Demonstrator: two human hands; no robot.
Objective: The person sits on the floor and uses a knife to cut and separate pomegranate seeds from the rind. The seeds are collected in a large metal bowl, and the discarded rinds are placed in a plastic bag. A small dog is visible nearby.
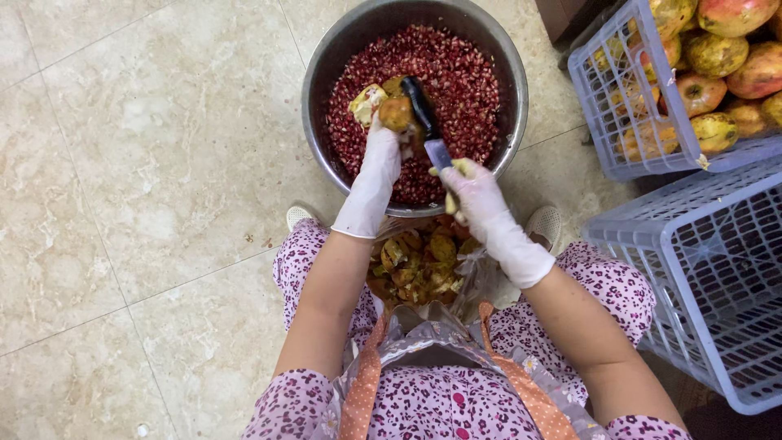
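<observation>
The left hand (376, 167), in a white glove, is closed around a pomegranate piece (389, 106) and holds it over the steel bowl (322, 155). The piece sits near the bowl's centre, offset toward 9 o'clock, its pale inner pith showing at the 9 o'clock side.

The right hand (476, 195), also gloved, is clenched around one end of a knife (428, 122). The knife's dark end points toward 11 o'clock and lies against the fruit piece. A yellowish peel scrap (462, 169) is pinched against the same hand.

The bowl is filled with red pomegranate arils (464, 90). At 6 o'clock from the bowl, between the person's knees, an open plastic bag of peels (415, 265) sits. At 3 o'clock, a lavender crate (611, 106) holds whole pomegranates (717, 53); a second crate (717, 269) stands at 4 o'clock.
</observation>
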